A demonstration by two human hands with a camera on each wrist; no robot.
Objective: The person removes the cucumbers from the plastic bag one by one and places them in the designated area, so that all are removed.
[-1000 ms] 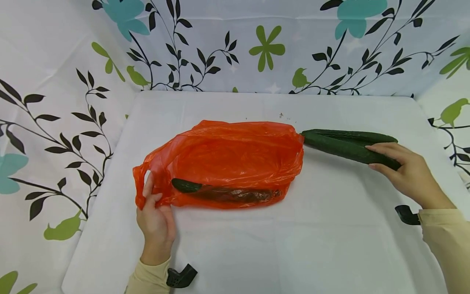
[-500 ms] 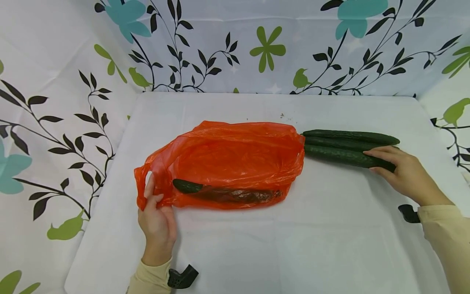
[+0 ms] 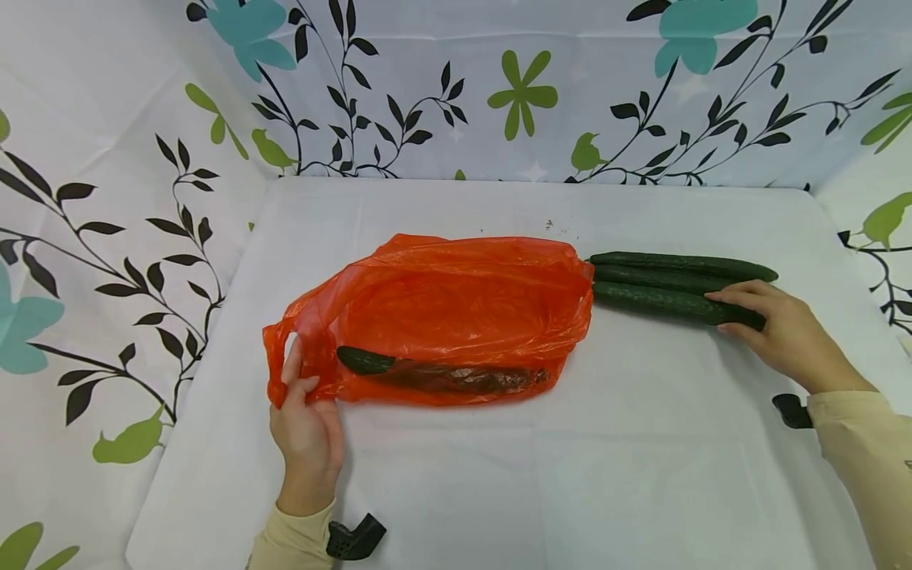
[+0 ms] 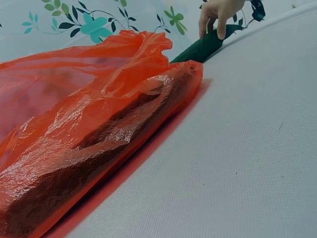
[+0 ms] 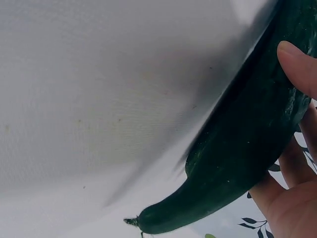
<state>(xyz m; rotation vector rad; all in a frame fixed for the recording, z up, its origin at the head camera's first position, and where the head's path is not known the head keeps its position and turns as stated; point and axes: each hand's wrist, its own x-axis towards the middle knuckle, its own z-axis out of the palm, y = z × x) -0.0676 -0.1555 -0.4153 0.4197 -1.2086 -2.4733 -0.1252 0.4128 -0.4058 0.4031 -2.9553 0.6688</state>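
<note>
Across the middle of the white surface [image 3: 456, 483], an orange-red plastic bag [image 3: 456, 297] is laid out sideways, its handle end pointed to the left. By the left hand [image 3: 306, 439] that handle is held, the grip kept narrow, with the plastic pinched between thumb and fingers. Along the bag's near edge a wrapped cucumber [image 3: 365, 361] is contained; its dark green tip is seen uncovered at the left, while the rest is covered by the thin film. Beyond the bag's right end, three cucumbers are lined up side by side: a far cucumber [image 3: 687, 263], a middle cucumber [image 3: 651, 276] and a near cucumber [image 3: 663, 302]. Around the right end of the near one, the right hand's [image 3: 791, 332] grip is closed, thumb and fingers set on opposite sides. Whether their left ends are tucked inside the bag cannot be told.
</note>
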